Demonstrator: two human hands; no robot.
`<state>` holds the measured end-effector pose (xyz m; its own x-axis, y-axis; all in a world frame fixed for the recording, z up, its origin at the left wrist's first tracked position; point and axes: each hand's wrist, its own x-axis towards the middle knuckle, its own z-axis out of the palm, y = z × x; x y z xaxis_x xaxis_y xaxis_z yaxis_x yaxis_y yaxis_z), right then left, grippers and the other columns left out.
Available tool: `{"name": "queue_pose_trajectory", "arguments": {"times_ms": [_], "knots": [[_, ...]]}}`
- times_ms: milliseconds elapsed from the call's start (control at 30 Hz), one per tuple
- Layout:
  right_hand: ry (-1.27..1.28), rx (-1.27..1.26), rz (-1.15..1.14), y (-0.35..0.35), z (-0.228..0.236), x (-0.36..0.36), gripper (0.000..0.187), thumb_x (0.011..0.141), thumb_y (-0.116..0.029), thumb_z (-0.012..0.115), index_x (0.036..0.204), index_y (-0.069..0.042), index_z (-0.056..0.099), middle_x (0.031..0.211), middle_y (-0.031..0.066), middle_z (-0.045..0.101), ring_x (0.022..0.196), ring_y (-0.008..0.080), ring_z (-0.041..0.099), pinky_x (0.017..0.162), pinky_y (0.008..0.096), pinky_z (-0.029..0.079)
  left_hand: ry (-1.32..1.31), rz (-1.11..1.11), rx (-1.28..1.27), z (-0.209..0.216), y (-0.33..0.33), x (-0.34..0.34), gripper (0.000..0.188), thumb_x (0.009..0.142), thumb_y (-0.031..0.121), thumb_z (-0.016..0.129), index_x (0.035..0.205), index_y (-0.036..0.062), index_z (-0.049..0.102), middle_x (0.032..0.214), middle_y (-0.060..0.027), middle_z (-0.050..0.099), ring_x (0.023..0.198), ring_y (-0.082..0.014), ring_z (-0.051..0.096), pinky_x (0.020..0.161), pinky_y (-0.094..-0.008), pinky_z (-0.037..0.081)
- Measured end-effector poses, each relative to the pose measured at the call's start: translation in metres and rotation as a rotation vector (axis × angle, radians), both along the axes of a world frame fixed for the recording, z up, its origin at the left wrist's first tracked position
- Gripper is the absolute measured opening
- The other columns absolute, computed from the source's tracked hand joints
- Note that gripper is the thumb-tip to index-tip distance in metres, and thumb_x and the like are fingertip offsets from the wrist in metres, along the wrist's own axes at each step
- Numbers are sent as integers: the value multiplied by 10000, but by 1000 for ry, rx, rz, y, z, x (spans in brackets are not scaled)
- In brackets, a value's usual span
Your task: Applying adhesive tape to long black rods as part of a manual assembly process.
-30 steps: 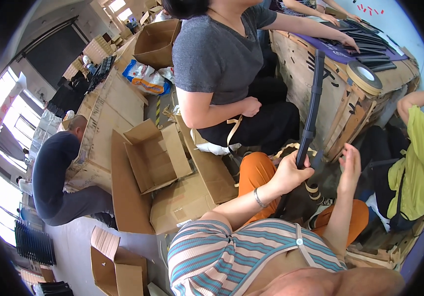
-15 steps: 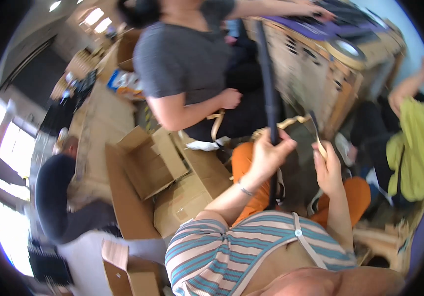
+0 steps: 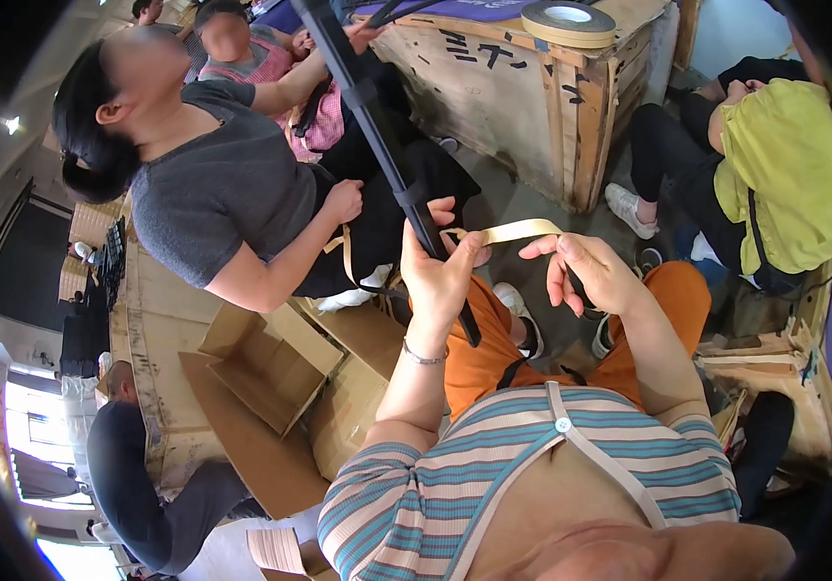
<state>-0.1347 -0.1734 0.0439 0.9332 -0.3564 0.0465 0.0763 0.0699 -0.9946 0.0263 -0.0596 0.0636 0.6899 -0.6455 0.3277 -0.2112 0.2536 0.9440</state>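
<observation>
My left hand (image 3: 438, 281) is closed around a long black pole (image 3: 377, 126) that slants from the upper left down toward my lap. A pale yellow strip (image 3: 518, 230), thin like tape, runs from beside the left fingers across to my right hand (image 3: 598, 274). The strip's far end meets the right thumb and fingertips, which are bent and seem to pinch it. Part of the right palm is in shadow, so anything else there is hidden.
A roll of tape (image 3: 569, 21) lies on a wooden crate (image 3: 571, 126) ahead. Open cardboard boxes (image 3: 251, 426) stand at my left. A person in a grey shirt (image 3: 232, 184) is close ahead-left; another in a yellow top (image 3: 789, 184) sits at right.
My view has shifted, and the pole now slants more. The right hand has turned palm inward, and the strip, earlier crinkled and dangling, now arches between both hands.
</observation>
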Motion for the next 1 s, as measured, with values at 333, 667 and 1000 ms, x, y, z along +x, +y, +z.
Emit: {"name": "queue_pose_trajectory", "arguments": {"times_ms": [333,667,1000], "knots": [[-14,84,-78,-18,2,1,376,976,-249,327,1149,29,512,675,31,514,455,81,469,448,205,420,61,-231,197,-23,6,19,309,712,58,746,856,56,473,886,-26,591,642,3,451,551,-144,368],[-158,-528,-327,-7,-17,19,436,885,-1,455,1304,-114,414,835,79,538,705,107,519,680,209,449,359,-424,289,5,13,9,113,879,116,561,845,39,487,578,21,460,436,-20,361,381,-164,257],[-57,-556,-169,5,-12,11,163,904,-63,462,1038,-8,538,696,68,520,564,126,478,542,262,408,362,-469,327,7,24,12,126,886,140,549,860,43,473,564,18,440,427,-30,360,381,-172,268]]}}
